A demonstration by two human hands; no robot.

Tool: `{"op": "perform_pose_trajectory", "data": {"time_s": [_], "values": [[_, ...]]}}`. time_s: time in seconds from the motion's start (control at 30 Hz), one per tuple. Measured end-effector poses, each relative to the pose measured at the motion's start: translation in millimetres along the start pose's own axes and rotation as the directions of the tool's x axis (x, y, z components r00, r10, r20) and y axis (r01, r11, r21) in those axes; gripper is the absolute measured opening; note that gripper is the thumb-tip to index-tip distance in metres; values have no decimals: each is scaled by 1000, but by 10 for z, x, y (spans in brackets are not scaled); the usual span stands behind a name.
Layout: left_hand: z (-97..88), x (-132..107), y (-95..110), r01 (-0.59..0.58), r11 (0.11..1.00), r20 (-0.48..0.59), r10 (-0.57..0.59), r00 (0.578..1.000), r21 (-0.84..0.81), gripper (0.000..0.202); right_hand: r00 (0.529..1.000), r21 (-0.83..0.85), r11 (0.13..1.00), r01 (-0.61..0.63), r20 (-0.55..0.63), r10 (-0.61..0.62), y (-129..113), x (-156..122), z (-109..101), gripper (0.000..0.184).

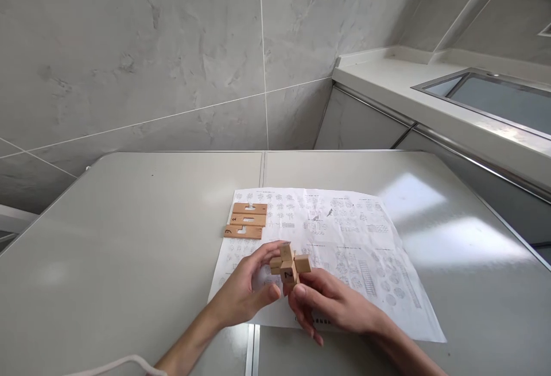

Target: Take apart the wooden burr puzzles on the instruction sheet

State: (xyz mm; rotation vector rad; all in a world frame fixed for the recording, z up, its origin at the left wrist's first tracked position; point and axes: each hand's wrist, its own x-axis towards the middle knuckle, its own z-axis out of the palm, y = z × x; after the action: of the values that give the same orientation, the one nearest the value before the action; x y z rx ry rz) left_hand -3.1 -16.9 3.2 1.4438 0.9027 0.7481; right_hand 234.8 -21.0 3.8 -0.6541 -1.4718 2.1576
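**Two hands hold a wooden puzzle**

The left hand (245, 293) and right hand (331, 304) hold a wooden cross puzzle (290, 264) together. A printed paper (365, 249) lies under them. Three flat wooden pieces (246, 221) lie just past the left hand.

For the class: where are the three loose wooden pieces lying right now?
In the head view, the three loose wooden pieces lie stacked in a row on the instruction sheet's upper left corner, beyond the left hand and the half-built wooden puzzle.
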Motion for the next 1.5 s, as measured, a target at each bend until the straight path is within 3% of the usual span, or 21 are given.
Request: {"op": "perform_pose_trajectory", "data": {"time_s": [0.17,0.37,0.63,0.8,1.2,1.5], "values": [[3,16,22,61,989,44,-55,998,-134,80,1000,-61,998,-21,20,22,25,21,17,49],[6,43,43,65,986,51,-58,997,-155,73,999,103,995,-1,-33,4,98,41,-3,40],[15,40,15,136,966,0,-139,990,-219,82,976,166,985,45,-218,-7,153,75,49,40],[27,44,2,75,971,-38,-86,996,-228,75,941,108,993,52,-339,-13,193,76,86,38],[45,44,8,13,983,-95,-31,995,-185,71,926,74,991,108,-371,-73,218,68,99,33],[64,56,16,26,985,-121,-47,992,-172,68,881,-90,991,98,-456,-128,273,21,78,27]]}}
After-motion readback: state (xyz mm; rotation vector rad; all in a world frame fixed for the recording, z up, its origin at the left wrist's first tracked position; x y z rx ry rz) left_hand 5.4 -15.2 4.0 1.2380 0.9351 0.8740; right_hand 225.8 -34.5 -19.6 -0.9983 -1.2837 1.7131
